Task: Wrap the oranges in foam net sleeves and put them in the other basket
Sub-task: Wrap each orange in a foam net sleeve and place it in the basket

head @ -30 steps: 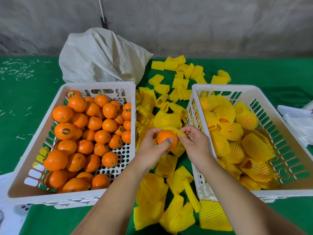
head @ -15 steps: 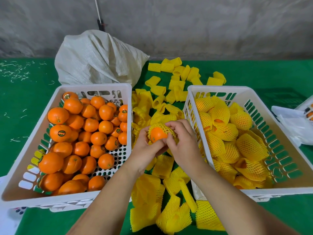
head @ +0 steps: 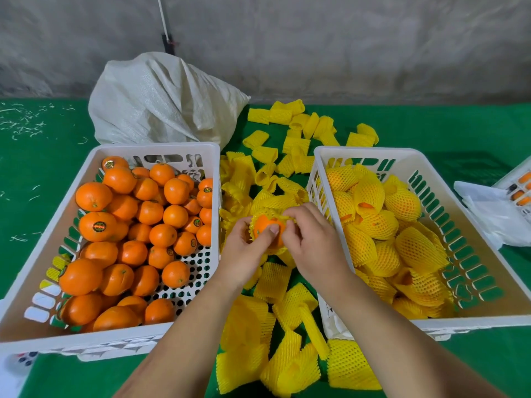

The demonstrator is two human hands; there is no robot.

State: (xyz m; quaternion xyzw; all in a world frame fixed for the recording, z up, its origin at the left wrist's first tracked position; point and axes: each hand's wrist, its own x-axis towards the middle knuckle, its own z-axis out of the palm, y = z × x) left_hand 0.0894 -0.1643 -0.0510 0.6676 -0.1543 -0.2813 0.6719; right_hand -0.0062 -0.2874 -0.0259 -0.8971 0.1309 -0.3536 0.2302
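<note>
Mid-wrap, from what I see. Both hands sit between the two baskets, above the loose sleeve pile (head: pixel 260 320), so neither basket blocks the work.

Left hand (head: pixel 244 248) cups the orange (head: pixel 265 226) from below and left, thumb pressed on its bare top. I read that as bracing the fruit so it doesn't turn while the net stretches.

Right hand (head: pixel 311 242) has fingers curled onto the sleeve (head: pixel 271 215) at the orange's right side, pinching the net edge. The sleeve rim rings the orange's upper half; the top is uncovered. How far the net reaches underneath I cannot tell, the hands hide it.

Left basket (head: pixel 161 149), just left of the orange: bare oranges (head: pixel 140 234) piled high, perforated floor showing toward its near right corner. So supply is partly used, plenty left.

Right basket (head: pixel 370 153), just right of the orange: netted oranges (head: pixel 382 225) fill most of it. Short carry from the hands, which is likely why the wrapping happens here.

More flat sleeves (head: pixel 290 130) scattered beyond the orange, within reach on the green tabletop (head: pixel 37 156). White sack (head: pixel 161 99) stands behind the left basket; contents unseen.

Next step, my guess: pull the net over the top, then drop it right. Risk: foam net tears if pulled hard at one edge.
</note>
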